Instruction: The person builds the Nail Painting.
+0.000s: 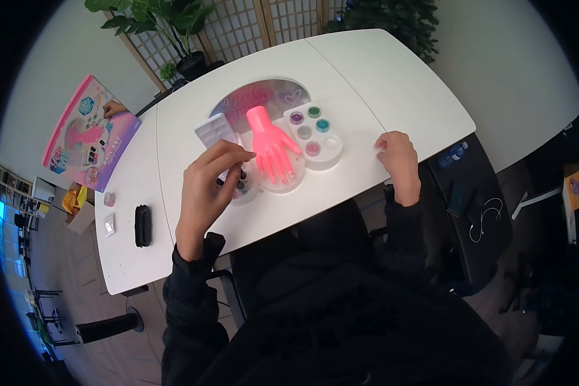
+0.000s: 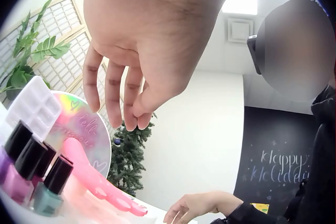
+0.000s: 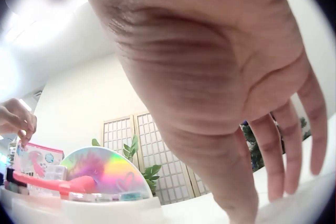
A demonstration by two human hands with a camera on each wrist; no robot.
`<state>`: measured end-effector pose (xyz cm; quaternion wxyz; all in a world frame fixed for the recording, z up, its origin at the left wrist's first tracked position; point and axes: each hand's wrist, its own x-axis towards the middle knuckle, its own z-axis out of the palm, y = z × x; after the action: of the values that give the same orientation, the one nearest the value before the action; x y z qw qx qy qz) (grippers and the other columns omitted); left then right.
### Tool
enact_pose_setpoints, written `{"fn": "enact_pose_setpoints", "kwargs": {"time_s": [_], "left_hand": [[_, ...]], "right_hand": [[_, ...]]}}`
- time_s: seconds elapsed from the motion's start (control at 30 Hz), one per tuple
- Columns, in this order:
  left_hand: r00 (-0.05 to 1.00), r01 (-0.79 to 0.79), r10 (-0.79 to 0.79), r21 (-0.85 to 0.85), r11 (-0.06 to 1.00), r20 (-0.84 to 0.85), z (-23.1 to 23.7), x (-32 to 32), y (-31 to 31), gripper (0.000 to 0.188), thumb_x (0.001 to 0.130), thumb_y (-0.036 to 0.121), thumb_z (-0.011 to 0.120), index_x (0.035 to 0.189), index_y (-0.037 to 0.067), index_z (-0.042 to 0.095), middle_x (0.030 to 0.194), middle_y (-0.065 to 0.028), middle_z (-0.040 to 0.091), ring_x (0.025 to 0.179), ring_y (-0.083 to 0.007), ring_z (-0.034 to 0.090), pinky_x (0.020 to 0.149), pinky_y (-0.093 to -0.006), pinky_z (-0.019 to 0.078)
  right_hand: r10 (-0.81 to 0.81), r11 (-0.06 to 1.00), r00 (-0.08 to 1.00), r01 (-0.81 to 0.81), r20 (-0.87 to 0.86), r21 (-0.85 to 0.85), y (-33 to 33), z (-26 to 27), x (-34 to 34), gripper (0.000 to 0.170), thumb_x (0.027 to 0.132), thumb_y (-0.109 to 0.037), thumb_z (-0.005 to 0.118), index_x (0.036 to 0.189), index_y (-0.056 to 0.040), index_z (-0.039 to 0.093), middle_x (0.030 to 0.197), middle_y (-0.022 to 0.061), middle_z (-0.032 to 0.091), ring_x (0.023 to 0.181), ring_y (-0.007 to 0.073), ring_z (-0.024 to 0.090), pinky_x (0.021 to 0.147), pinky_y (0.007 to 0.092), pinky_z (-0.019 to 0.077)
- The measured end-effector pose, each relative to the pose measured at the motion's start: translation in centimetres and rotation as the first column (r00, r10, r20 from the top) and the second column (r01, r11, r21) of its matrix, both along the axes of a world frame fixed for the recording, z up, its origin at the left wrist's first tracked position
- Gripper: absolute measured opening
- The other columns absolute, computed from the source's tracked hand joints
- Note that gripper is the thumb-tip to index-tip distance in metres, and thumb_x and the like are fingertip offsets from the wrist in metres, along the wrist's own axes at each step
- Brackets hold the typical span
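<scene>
My left hand [image 1: 209, 177] hovers over the left side of the kit, its thumb tip meeting the index fingertip; I cannot tell whether something tiny is pinched there. Just right of it a pink model hand [image 1: 264, 125] lies palm down, fingers toward me, on a round white base [image 1: 296, 181]. Below my left hand several nail polish bottles [image 2: 48, 203] with black caps stand together, partly hidden in the head view. My right hand [image 1: 400, 162] hangs near the table's front edge on the right, fingers loose and holding nothing.
A white tray [image 1: 331, 159] holds several glitter pots right of the model hand. Behind stand a shiny arched panel [image 1: 238, 96] and a white compartment palette [image 1: 212, 128]. Leftward are the kit box [image 1: 87, 138], a black case [image 1: 143, 225], a small pot [image 1: 109, 199] and a packet [image 1: 109, 224].
</scene>
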<state>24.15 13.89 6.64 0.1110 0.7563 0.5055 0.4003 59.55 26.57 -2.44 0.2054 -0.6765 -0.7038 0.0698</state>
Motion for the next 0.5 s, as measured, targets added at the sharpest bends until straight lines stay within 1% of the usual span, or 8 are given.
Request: {"fn": "enact_pose_setpoints", "kwargs": {"time_s": [0.03,0.1,0.13,0.2,0.23,0.3,0.4,0.5], "left_hand": [[1.0,-0.002,0.002,0.005,1.0,-0.002,0.0,0.0,0.1,0.032,0.081,-0.018,0.061,0.105,-0.001,0.076,0.097,-0.0117,0.07,0.086,-0.0237,0.071,0.078,-0.0318,0.0563],[1.0,0.004,-0.004,0.01,1.0,-0.011,0.0,0.0,0.1,0.032,0.082,-0.018,0.061,0.105,-0.001,0.076,0.097,-0.0115,0.07,0.086,-0.0237,0.071,0.078,-0.0322,0.0562],[1.0,0.002,-0.002,0.01,1.0,-0.012,0.0,0.1,0.1,0.032,0.082,-0.018,0.061,0.105,-0.001,0.076,0.097,-0.0115,0.07,0.086,-0.0237,0.071,0.078,-0.0322,0.0562],[1.0,-0.001,0.001,0.018,1.0,-0.018,0.2,0.1,0.0,0.031,0.082,-0.017,0.062,0.105,-0.001,0.076,0.098,-0.0115,0.07,0.086,-0.0239,0.07,0.078,-0.0325,0.0559],[1.0,-0.005,0.005,0.019,1.0,-0.021,0.3,0.0,0.0,0.031,0.082,-0.017,0.062,0.105,-0.001,0.076,0.098,-0.0115,0.07,0.086,-0.0239,0.07,0.078,-0.0325,0.0559],[1.0,0.001,0.0,0.014,1.0,-0.009,0.3,-0.1,-0.1,0.031,0.082,-0.017,0.062,0.105,-0.001,0.076,0.097,-0.0114,0.07,0.087,-0.0241,0.07,0.078,-0.0325,0.0558],[1.0,-0.01,0.011,0.027,1.0,-0.027,0.2,-0.4,-0.3,0.031,0.083,-0.017,0.062,0.105,-0.001,0.076,0.097,-0.0112,0.07,0.088,-0.0242,0.07,0.078,-0.0327,0.0557],[0.999,-0.021,0.022,0.045,0.999,-0.032,0.3,-0.7,-0.5,0.032,0.083,-0.017,0.062,0.105,-0.001,0.076,0.097,-0.011,0.07,0.088,-0.0246,0.07,0.079,-0.0327,0.0556]], "right_hand": [[0.002,1.0,1.0,-0.002,-0.002,0.005,0.5,-0.7,0.4,0.023,0.072,0.001,0.084,0.094,-0.0011,0.076,0.104,0.0123,0.073,0.095,0.0313,0.073,0.082,0.0382,0.0597],[0.121,0.992,0.977,-0.111,-0.175,0.067,0.3,-0.5,-0.2,0.021,0.074,0.005,0.078,0.094,0.0008,0.075,0.104,0.0169,0.072,0.096,0.0339,0.072,0.08,0.0407,0.0585],[0.123,0.991,0.977,-0.113,-0.177,0.067,0.3,-0.2,-0.6,0.021,0.074,0.005,0.078,0.094,0.0008,0.075,0.104,0.0169,0.072,0.096,0.0339,0.072,0.08,0.0407,0.0585],[0.322,0.938,0.899,-0.259,-0.296,0.231,0.1,1.5,-2.2,0.022,0.074,0.007,0.078,0.095,0.0024,0.074,0.102,0.0162,0.071,0.095,0.0333,0.072,0.082,0.0383,0.0587],[0.325,0.937,0.897,-0.263,-0.299,0.232,0.0,2.2,-2.9,0.022,0.074,0.007,0.078,0.095,0.0024,0.074,0.102,0.0162,0.071,0.095,0.0333,0.072,0.082,0.0383,0.0587],[0.512,0.856,0.757,-0.409,-0.406,0.317,-0.2,3.3,-4.2,0.025,0.073,0.009,0.079,0.096,0.0035,0.074,0.102,0.015,0.07,0.095,0.0328,0.072,0.084,0.0375,0.0586],[0.566,0.824,0.737,-0.5,-0.37,0.265,-0.7,4.4,-5.7,0.026,0.077,0.009,0.078,0.103,0.0031,0.074,0.105,0.0114,0.071,0.098,0.028,0.072,0.089,0.0347,0.0581],[0.592,0.806,0.742,-0.553,-0.315,0.211,-0.4,3.7,-6.2,0.027,0.078,0.009,0.077,0.104,0.0026,0.075,0.107,0.0111,0.071,0.099,0.0292,0.071,0.089,0.0361,0.0568]]}}
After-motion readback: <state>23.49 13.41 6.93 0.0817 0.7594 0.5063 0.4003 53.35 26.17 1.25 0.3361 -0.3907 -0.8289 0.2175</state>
